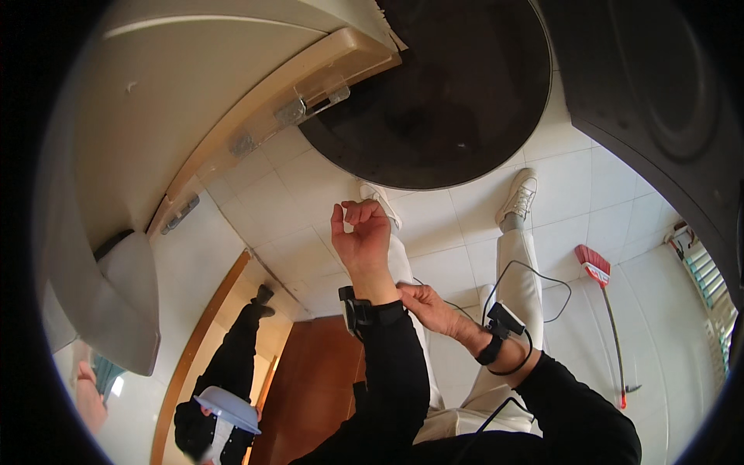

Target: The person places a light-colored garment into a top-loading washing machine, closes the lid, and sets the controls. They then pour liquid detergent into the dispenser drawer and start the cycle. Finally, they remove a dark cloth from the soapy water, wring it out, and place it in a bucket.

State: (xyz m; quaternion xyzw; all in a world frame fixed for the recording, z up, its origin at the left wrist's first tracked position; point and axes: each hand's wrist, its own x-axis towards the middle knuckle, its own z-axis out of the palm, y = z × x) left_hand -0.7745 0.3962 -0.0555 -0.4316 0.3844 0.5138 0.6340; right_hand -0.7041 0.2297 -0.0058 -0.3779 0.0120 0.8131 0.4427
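Note:
My left hand [363,238] is raised, palm towards me, with curled fingers apart and nothing in it. A black wrist strap [388,314] with a small device [349,311] sits around my left wrist, at the black sleeve's end. My right hand [433,311] reaches across, its fingertips touching the inner side of that wrist at the strap's edge. Whether they pinch the strap is hidden. On my right forearm a second black strap [490,351] carries a small device [505,319], with a black cable [532,346] looping from it.
A round dark surface [442,128] lies ahead. A pale panel with wooden trim [232,122] and a large dark object [651,87] flank it. A red broom [596,267] is at right. Left, a person in black [229,349] holds a pale-blue basin [229,407]; another hand [90,389] shows.

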